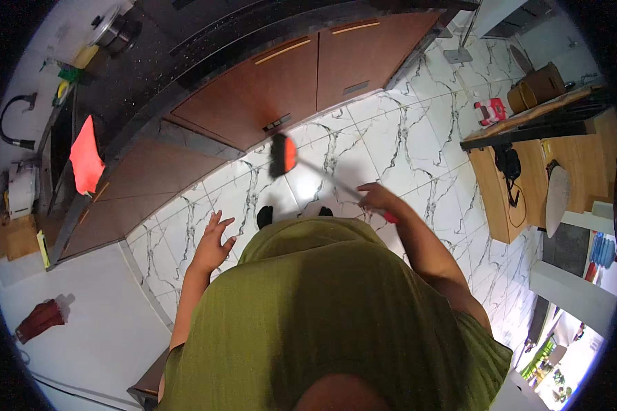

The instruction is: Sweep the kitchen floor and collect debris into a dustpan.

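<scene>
A broom with a black-and-red head (284, 155) and a grey handle with a red end slants across the marble-patterned floor (396, 154). Its handle is in my right hand (378, 198), near the red end. The bristles are close to the foot of the brown cabinets (257, 97); whether they touch the floor I cannot tell. My left hand (215, 244) hangs over the floor with fingers apart, holding nothing. Between the hands, the tips of my black footwear (265, 217) show past the green garment.
A dark speckled counter (128, 77) with a sink runs along the upper left, a red cloth (87, 159) over its edge. At right stand a wooden counter (504, 205) and a stool with a round seat (558, 200). A long-handled grey tool (457, 55) stands at the upper right.
</scene>
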A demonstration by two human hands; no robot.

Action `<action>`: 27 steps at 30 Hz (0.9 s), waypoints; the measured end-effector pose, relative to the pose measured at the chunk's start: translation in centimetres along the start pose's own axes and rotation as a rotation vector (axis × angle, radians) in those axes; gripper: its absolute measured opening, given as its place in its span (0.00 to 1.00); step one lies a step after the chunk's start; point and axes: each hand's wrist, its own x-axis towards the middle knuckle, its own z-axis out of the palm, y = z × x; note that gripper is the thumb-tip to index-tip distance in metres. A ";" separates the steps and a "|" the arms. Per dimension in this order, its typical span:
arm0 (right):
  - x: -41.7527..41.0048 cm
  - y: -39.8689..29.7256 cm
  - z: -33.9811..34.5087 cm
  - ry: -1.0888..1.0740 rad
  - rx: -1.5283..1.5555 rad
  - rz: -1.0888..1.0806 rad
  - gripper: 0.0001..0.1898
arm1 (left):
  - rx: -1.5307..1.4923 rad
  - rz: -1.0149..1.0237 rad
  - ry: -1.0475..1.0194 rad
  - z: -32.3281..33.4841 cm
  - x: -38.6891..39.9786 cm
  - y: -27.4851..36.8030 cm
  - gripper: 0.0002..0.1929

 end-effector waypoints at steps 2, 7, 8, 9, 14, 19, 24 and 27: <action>-1.0 1.4 -3.5 0.112 0.006 -0.004 0.25 | -0.009 -0.019 -0.010 0.6 -0.5 -0.5 0.21; -2.9 2.8 -8.8 0.367 0.060 0.108 0.27 | -0.050 0.015 -0.051 2.3 -0.6 -0.5 0.22; -3.3 2.7 -8.8 0.332 0.098 0.064 0.27 | -0.050 0.013 -0.058 2.5 -0.6 -0.4 0.22; -4.0 2.5 -8.7 0.384 0.083 0.067 0.27 | -0.055 0.012 -0.054 2.6 -0.6 -0.5 0.22; -10.9 1.3 -7.2 0.327 0.240 -0.021 0.27 | -0.063 -0.006 -0.033 2.3 -0.6 -0.8 0.22; -15.7 0.0 -4.9 0.100 0.190 -0.031 0.26 | -0.004 0.032 -0.049 2.0 0.6 0.2 0.22; -12.4 -0.6 -2.2 -0.147 -0.142 -0.020 0.26 | -0.001 0.111 -0.014 1.6 1.7 2.0 0.21; -10.6 0.0 -2.8 -0.236 -0.302 0.034 0.26 | 0.020 0.090 -0.017 1.4 1.1 1.8 0.21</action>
